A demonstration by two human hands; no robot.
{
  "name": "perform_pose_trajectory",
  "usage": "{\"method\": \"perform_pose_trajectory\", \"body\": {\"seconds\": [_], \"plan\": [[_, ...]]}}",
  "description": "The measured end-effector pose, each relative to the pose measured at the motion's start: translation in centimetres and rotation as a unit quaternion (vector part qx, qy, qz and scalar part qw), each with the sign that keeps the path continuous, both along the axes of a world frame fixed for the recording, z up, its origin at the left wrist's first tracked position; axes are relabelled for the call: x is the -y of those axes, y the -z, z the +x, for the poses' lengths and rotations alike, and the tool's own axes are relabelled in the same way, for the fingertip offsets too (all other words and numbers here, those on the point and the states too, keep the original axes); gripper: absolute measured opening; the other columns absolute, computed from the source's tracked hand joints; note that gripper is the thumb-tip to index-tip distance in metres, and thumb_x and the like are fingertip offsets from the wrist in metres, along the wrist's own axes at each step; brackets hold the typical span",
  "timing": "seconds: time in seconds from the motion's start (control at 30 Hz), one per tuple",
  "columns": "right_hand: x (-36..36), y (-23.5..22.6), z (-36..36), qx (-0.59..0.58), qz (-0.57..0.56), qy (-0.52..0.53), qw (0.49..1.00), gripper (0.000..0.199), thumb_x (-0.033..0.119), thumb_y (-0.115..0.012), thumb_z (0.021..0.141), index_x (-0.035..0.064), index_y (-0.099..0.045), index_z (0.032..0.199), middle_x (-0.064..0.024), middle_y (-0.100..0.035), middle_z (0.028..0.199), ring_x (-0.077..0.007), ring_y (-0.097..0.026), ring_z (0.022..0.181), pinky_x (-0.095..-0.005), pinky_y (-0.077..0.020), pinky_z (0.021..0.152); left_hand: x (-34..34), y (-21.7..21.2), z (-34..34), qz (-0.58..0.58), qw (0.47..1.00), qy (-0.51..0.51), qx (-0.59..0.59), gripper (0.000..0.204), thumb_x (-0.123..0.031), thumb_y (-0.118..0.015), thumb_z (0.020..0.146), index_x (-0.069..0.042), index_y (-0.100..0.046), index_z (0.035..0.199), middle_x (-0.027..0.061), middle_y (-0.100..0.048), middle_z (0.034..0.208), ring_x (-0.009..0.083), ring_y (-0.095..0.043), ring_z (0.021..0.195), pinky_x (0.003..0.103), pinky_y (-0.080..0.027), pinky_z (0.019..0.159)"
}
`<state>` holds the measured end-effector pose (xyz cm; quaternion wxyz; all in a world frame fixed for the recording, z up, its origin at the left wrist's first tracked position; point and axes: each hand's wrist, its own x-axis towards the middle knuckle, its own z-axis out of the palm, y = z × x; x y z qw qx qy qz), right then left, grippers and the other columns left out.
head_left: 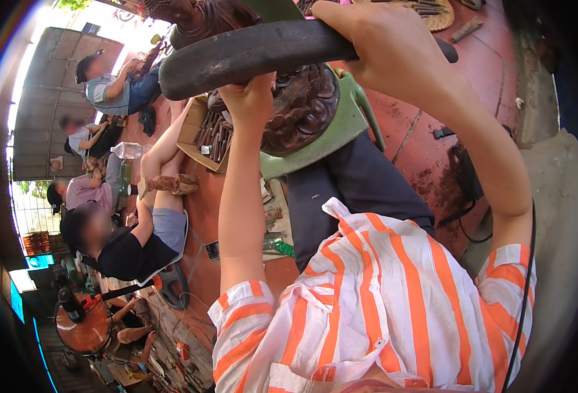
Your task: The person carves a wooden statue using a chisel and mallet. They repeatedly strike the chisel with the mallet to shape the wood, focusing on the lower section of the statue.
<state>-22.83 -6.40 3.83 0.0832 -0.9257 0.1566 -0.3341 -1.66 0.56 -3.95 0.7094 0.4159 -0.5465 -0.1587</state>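
My right hand [367,38] wraps the dark club [236,56] near the carved statue [305,118] on the green chair [353,118]. I can't tell what my left hand [250,99] grips; a slipping club could bruise its knuckles.

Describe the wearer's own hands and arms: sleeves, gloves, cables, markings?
Left hand and right hand: bare, no gloves or watch visible. Left sleeve and right sleeve: short, loose, white with broad orange stripes, leaving both forearms uncovered. A thin black cable runs alongside the right sleeve. No markings that I can make out.
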Motion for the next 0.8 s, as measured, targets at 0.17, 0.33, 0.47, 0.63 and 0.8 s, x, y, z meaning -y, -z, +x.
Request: {"method": "perform_pose_trajectory", "body": {"seconds": [0.17,0.33,0.47,0.63,0.8], "plan": [[-0.6,-1.1,-0.9,-0.028,0.0,0.028,0.999,0.022,0.0,-0.061,0.067,0.002,-0.05,0.086,-0.0157,-0.061,0.077,-0.0368,-0.061,0.079,-0.0446,-0.0461,0.066,-1.1,-2.5,5.1,0.144,0.989,0.038,-0.024,0.02,-0.021,-0.05,0.094,-0.007,-0.053,0.081,-0.003,-0.041,0.059,0.0071,-0.032,0.046,0.022,-0.029,0.046],[-0.7,-1.2,-1.6,-0.006,-0.004,0.036,0.999,0.022,0.0,-0.061,0.067,0.002,-0.05,0.086,-0.0156,-0.06,0.076,-0.0368,-0.061,0.077,-0.0446,-0.0453,0.065,-3.1,-4.4,7.3,0.114,0.952,0.209,-0.193,0.013,-0.014,-0.049,0.094,-0.004,-0.058,0.093,0.002,-0.053,0.067,0.009,-0.035,0.047,0.026,-0.031,0.045],[-1.0,-1.2,-1.4,-0.014,0.007,0.032,0.999,0.023,0.001,-0.061,0.067,0.0025,-0.05,0.087,-0.0148,-0.059,0.075,-0.0358,-0.061,0.077,-0.0439,-0.0457,0.064,-3.4,-2.9,4.7,0.033,0.975,0.13,-0.175,0.016,-0.014,-0.05,0.094,-0.001,-0.057,0.099,0.0057,-0.056,0.07,0.0115,-0.043,0.05,0.028,-0.039,0.049],[-0.8,-0.7,-1.4,0.01,0.008,0.009,1.0,0.025,0.001,-0.062,0.068,0.0033,-0.051,0.09,-0.0141,-0.06,0.077,-0.0353,-0.061,0.078,-0.0432,-0.0461,0.065,-3.4,-2.3,3.7,-0.013,0.989,0.14,-0.053,0.015,-0.012,-0.055,0.093,0.001,-0.056,0.101,0.0081,-0.059,0.076,0.0139,-0.052,0.058,0.031,-0.048,0.056],[-1.6,-1.4,-1.7,0.028,0.017,0.0,0.999,0.024,0.002,-0.062,0.068,0.0037,-0.051,0.09,-0.0138,-0.06,0.078,-0.0351,-0.061,0.078,-0.0428,-0.0461,0.064,-2.8,-1.3,2.7,-0.009,0.993,0.099,-0.072,0.011,-0.012,-0.054,0.095,-0.002,-0.055,0.098,0.0067,-0.056,0.074,0.0138,-0.049,0.057,0.03,-0.043,0.055]]}}
